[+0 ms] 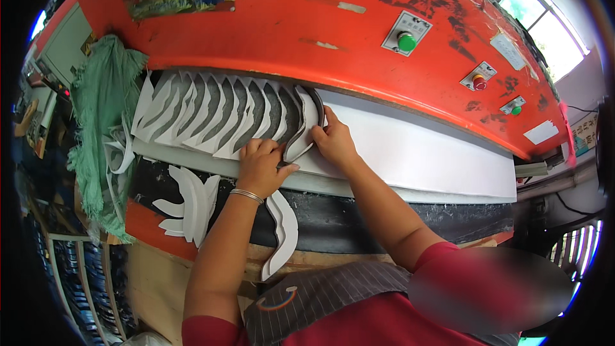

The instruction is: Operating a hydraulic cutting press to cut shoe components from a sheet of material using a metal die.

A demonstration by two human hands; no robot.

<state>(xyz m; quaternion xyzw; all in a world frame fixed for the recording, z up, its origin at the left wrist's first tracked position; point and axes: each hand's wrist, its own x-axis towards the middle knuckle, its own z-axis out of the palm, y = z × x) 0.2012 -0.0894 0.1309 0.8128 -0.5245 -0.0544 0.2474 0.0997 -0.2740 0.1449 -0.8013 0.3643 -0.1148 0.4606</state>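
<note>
Curved dark-rimmed form [306, 129], near centre on white sheet [410, 147], pinched between thumb and fingers of right hand [334, 143] at its three-o'clock side; left hand [261, 165] by its seven-o'clock end, fingers curled, grip impossible to tell. Set close beside row of cutouts [227, 106], presumably to spare sheet. Long axis from one to seven o'clock, bulge toward four, hollow toward ten.

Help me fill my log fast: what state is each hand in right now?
Left hand: fingers bent over the cut white sheet; whether it grips anything cannot be told.
Right hand: closed, holding the curved dark-rimmed piece.
</note>
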